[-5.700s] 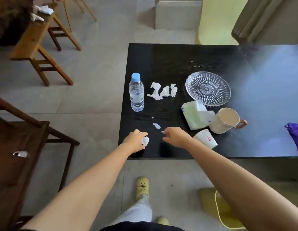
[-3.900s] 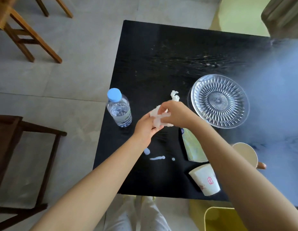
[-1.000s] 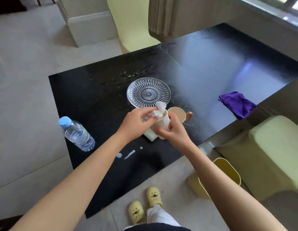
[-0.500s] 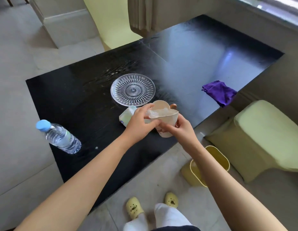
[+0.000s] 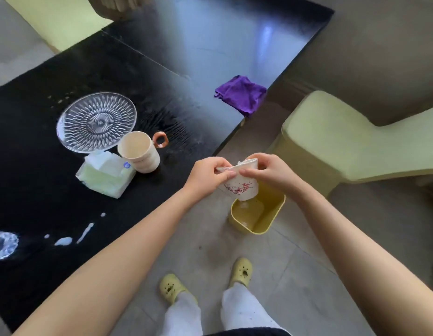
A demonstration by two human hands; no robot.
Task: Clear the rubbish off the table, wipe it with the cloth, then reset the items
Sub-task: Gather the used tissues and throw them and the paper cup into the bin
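Observation:
A white paper cup [image 5: 240, 186] with a red blossom print, squashed at the rim and with tissue stuffed inside, is held just above a yellow bin [image 5: 256, 210] on the floor. My left hand [image 5: 207, 175] pinches its left rim and my right hand [image 5: 268, 171] grips its right rim. On the black table [image 5: 41, 185] lie a glass plate [image 5: 96, 121], a beige mug [image 5: 139, 151] with an orange handle, a green tissue pack [image 5: 105, 173] and a purple cloth [image 5: 240, 94]. White spill streaks [image 5: 73, 236] mark the table near its front edge.
A water bottle [image 5: 3, 244] shows partly at the left edge of the table. A pale green chair [image 5: 351, 144] stands right of the bin, another green seat [image 5: 58, 18] at the far side. My feet in yellow clogs [image 5: 170, 287] stand on the tiled floor.
Both hands have carried the cup with the tissue scraps off the table's edge and lowered it to just above the yellow bin. The cup's rim is now pinched flatter.

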